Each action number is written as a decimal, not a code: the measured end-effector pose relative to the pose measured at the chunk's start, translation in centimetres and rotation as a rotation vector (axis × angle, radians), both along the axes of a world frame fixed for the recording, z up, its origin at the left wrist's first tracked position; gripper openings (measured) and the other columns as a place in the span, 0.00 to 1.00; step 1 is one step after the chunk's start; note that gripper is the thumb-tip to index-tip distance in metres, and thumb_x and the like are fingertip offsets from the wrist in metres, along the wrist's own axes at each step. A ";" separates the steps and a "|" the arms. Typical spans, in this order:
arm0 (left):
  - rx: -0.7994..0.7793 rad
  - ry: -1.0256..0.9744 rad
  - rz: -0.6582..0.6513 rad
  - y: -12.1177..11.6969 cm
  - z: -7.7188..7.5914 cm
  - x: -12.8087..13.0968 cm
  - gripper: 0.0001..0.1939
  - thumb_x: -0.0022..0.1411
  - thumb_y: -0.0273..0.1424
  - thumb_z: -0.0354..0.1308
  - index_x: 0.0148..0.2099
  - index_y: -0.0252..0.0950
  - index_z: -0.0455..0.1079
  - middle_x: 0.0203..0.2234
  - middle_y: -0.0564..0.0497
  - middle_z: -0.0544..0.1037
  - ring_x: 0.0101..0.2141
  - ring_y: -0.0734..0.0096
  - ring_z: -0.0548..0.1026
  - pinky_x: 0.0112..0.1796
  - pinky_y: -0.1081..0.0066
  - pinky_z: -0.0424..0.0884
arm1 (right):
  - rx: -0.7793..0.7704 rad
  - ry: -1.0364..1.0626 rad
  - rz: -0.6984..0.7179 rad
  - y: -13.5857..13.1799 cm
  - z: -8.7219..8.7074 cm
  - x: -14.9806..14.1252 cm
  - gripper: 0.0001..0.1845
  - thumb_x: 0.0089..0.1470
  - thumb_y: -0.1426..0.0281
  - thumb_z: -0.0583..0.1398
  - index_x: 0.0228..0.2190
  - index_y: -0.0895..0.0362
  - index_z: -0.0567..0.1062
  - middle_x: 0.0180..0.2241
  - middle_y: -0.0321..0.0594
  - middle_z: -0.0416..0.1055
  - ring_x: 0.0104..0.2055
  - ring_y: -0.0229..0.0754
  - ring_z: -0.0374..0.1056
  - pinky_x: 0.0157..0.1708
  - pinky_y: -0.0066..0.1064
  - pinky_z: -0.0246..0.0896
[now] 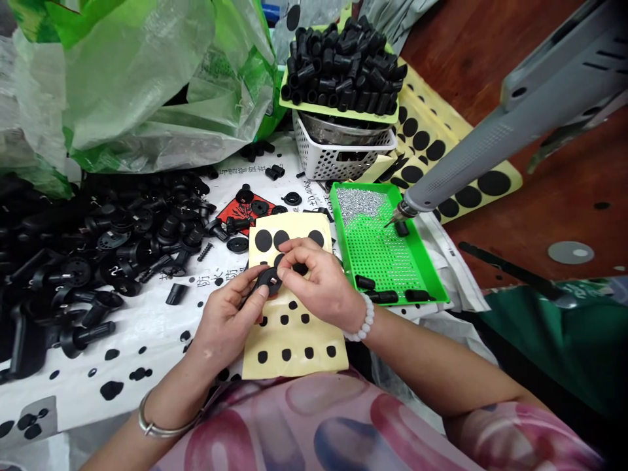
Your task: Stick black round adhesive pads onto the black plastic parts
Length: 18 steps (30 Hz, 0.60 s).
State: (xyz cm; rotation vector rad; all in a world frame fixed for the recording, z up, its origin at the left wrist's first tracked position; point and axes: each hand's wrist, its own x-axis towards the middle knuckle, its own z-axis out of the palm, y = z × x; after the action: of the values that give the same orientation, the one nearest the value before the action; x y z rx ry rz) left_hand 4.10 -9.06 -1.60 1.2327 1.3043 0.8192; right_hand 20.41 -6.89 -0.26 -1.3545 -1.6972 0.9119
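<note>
From the head-worn view, the left hand (228, 320) is pinching a black round molded part (269, 281) between thumb and fingers, and the right hand (318, 281) is closing its thumb and forefinger on the same part from above. The part is sitting just above a yellow backing sheet (297, 340), with the hands hovering over the sheet. Black adhesive dots (284, 319) and larger black discs (263, 240) are adhering to this sheet. A white beaded bracelet (360, 318) is encircling the right wrist, and a metal bangle (167, 418) is encircling the left wrist. To the right of the hands, a green perforated tray (346, 229) is holding silver granules (356, 203) and several black cylindrical pieces (366, 282). A grey handheld tool (490, 137) is extending over the tray, with its metal nozzle (400, 210) just beside a further black piece (402, 228). Beyond the tray, a white plastic basket (338, 163) is carrying a steel bowl (338, 129) and, above it, a yellow-green tray (338, 108) heaped with black cylindrical parts (343, 72). A second yellow sheet (441, 150) bearing large black discs is lying on the reddish-brown wooden worktop (490, 65). On the left, a heap of black molded plastic parts (98, 255) is spreading across a white printed sheet (147, 333), below a green-and-clear plastic bag (137, 85).
</note>
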 end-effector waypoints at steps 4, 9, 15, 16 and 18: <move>0.029 -0.009 0.031 0.0 -0.1 0.1 0.25 0.57 0.38 0.58 0.53 0.28 0.67 0.17 0.56 0.70 0.29 0.66 0.75 0.25 0.74 0.70 | 0.288 -0.331 -0.046 -0.9 0.2 -0.7 0.08 0.54 0.73 0.56 0.27 0.58 0.74 0.45 0.51 0.71 0.49 0.49 0.66 0.50 0.43 0.57; 0.052 0.028 0.095 0.0 0.1 -0.1 0.23 0.56 0.39 0.59 0.51 0.32 0.69 0.28 0.49 0.78 0.27 0.69 0.74 0.26 0.73 0.69 | 0.379 -0.545 -0.168 -1.1 0.5 -0.7 0.15 0.57 0.65 0.57 0.42 0.63 0.71 0.54 0.60 0.62 0.55 0.57 0.60 0.53 0.48 0.52; 0.079 -0.023 0.056 -0.6 0.0 -0.4 0.21 0.56 0.36 0.59 0.50 0.32 0.69 0.27 0.51 0.76 0.20 0.77 0.67 0.24 0.75 0.66 | -0.110 -0.008 0.089 0.4 0.6 0.1 0.13 0.51 0.62 0.62 0.35 0.58 0.72 0.29 0.37 0.70 0.27 0.37 0.64 0.30 0.30 0.61; 0.078 -0.029 0.049 -0.6 0.0 -0.4 0.20 0.57 0.36 0.59 0.50 0.32 0.69 0.26 0.52 0.76 0.20 0.78 0.66 0.23 0.76 0.66 | -0.169 0.079 0.124 0.5 0.5 0.0 0.10 0.53 0.63 0.60 0.30 0.58 0.72 0.25 0.35 0.68 0.26 0.35 0.63 0.28 0.28 0.59; 0.062 -0.045 0.035 -0.7 0.2 -0.3 0.20 0.58 0.37 0.58 0.50 0.32 0.69 0.26 0.52 0.75 0.19 0.78 0.65 0.22 0.76 0.65 | -0.231 0.222 0.138 0.7 0.4 -0.4 0.12 0.55 0.64 0.58 0.24 0.58 0.70 0.21 0.32 0.65 0.24 0.33 0.60 0.25 0.26 0.55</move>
State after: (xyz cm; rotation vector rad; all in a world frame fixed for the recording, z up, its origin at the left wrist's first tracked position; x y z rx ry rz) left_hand 3.76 -9.78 -1.45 1.2359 1.2750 0.9130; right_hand 20.04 -6.18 0.09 -1.2398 -1.5653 1.3207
